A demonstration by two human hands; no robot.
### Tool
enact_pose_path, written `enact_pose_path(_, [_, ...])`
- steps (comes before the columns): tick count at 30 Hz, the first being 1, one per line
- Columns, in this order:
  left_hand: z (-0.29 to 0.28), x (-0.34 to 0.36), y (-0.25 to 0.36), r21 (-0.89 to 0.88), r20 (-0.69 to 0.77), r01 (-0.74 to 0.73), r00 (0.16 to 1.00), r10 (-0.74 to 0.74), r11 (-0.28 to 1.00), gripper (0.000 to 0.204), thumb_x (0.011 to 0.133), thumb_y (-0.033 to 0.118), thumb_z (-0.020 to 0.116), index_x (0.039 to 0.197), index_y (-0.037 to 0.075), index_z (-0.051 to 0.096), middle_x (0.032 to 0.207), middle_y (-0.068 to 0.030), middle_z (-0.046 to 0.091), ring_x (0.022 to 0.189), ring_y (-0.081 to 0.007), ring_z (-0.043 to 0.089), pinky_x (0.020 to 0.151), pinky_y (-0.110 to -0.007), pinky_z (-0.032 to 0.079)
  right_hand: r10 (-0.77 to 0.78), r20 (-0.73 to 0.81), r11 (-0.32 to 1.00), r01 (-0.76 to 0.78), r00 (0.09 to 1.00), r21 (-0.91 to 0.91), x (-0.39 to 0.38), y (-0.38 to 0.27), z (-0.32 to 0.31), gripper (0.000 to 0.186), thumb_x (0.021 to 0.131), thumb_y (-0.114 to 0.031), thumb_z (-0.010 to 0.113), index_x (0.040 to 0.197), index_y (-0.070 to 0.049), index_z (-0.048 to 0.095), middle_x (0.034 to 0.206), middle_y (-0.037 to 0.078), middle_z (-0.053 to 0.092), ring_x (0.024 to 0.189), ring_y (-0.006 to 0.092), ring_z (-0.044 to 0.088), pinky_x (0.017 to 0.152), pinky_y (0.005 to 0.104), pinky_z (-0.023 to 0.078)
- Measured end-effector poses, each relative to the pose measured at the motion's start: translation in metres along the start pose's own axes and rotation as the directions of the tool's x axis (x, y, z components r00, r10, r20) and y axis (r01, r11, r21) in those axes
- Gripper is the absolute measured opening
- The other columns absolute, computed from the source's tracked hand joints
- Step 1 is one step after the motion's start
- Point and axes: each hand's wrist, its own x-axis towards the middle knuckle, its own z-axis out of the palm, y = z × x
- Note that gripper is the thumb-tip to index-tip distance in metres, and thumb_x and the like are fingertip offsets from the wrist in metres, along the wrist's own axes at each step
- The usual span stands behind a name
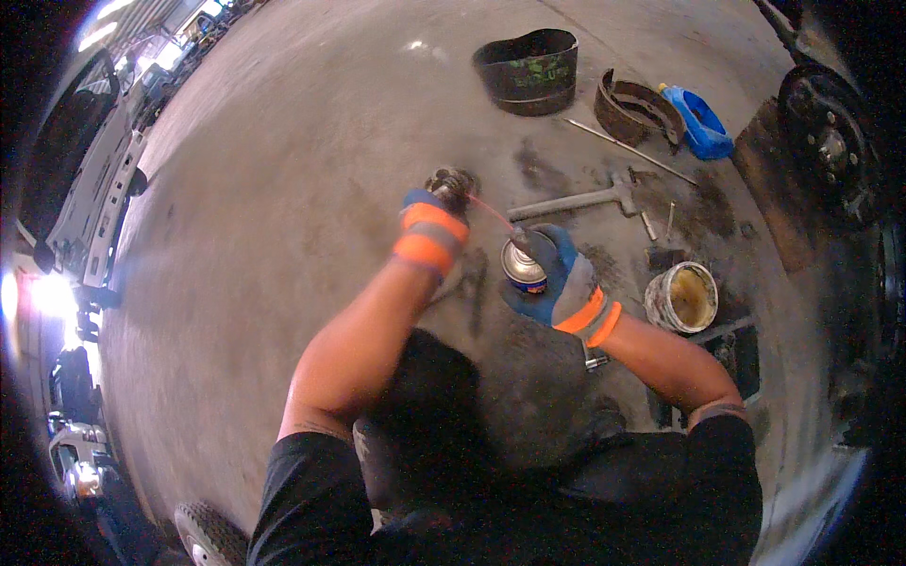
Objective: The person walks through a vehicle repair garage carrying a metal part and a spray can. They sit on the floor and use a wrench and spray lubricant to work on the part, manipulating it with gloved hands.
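Observation:
My left hand, in a blue, grey and orange glove, grips a dark, greasy metal part out in front of me. What kind of part it is, I cannot make out. A spray can with a silver top is held upright in my gloved right hand, fingers wrapped round it. From its nozzle a thin red straw points at the metal part, its tip close to it. Just beyond the can, a hammer lies on the floor.
Farther off are a black tub, curved brake shoes, a long metal rod and a blue jug. To the right stand a pail of yellowish grease and a wheel hub. A white vehicle is at left.

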Motion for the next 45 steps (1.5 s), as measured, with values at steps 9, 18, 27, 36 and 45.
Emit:
enact_pose_path(9, [0.008,-0.014,0.021,-0.734,-0.055,0.189,0.941,-0.335,0.652,0.022,0.089,0.02,0.048,0.091,0.014,0.069,0.087,-0.002,0.068,0.075,-0.0137,0.059,0.07,-0.025,0.047,-0.022,0.023,1.0,0.021,1.0,0.021,0.0,-0.006,-0.003,0.067,0.065,-0.025,0.079,0.124,-0.014,0.05,0.109,0.018,0.052,0.091,0.0372,0.059,0.074,0.0419,0.052])
enact_pose_path(18, [-0.008,0.0,-0.003,-0.091,-0.072,0.077,0.994,-0.083,0.993,0.012,0.085,0.017,0.061,0.095,0.016,0.068,0.09,0.0032,0.066,0.08,-0.0064,0.054,0.069,-0.026,0.045,-0.016,0.025,1.0,0.016,1.0,0.006,0.008,-0.017,-0.003,0.065,0.067,-0.024,0.077,0.124,-0.013,0.049,0.109,0.019,0.052,0.089,0.0375,0.059,0.072,0.0417,0.052])
enact_pose_path(27, [-0.002,0.028,-0.013,-0.529,-0.184,0.22,0.913,-0.364,0.82,0.018,0.086,0.024,0.056,0.089,0.016,0.071,0.084,0.0005,0.069,0.073,-0.0115,0.061,0.066,-0.03,0.048,-0.041,0.007,0.998,0.041,0.999,0.04,0.004,-0.008,0.004,0.065,0.067,-0.024,0.077,0.124,-0.012,0.048,0.106,0.018,0.053,0.088,0.0373,0.06,0.07,0.0421,0.052])
enact_pose_path(36, [0.011,0.009,-0.002,-0.566,-0.085,0.218,0.944,-0.319,0.795,0.023,0.084,0.012,0.058,0.106,0.014,0.067,0.1,-0.0031,0.068,0.085,-0.0146,0.063,0.075,-0.033,0.049,-0.056,0.008,0.998,0.056,0.998,0.003,0.003,-0.002,-0.001,0.064,0.066,-0.024,0.077,0.122,-0.011,0.05,0.104,0.018,0.054,0.085,0.0366,0.06,0.069,0.0414,0.052])
enact_pose_path(45, [0.013,0.01,-0.009,0.246,-0.048,0.056,0.998,-0.045,0.968,0.023,0.087,0.016,0.056,0.108,0.014,0.065,0.101,-0.005,0.067,0.089,-0.0183,0.063,0.081,-0.036,0.048,-0.021,0.002,1.0,0.021,1.0,0.02,0.001,0.002,-0.003,0.063,0.065,-0.024,0.078,0.12,-0.012,0.051,0.104,0.018,0.055,0.082,0.0366,0.062,0.067,0.0411,0.052])
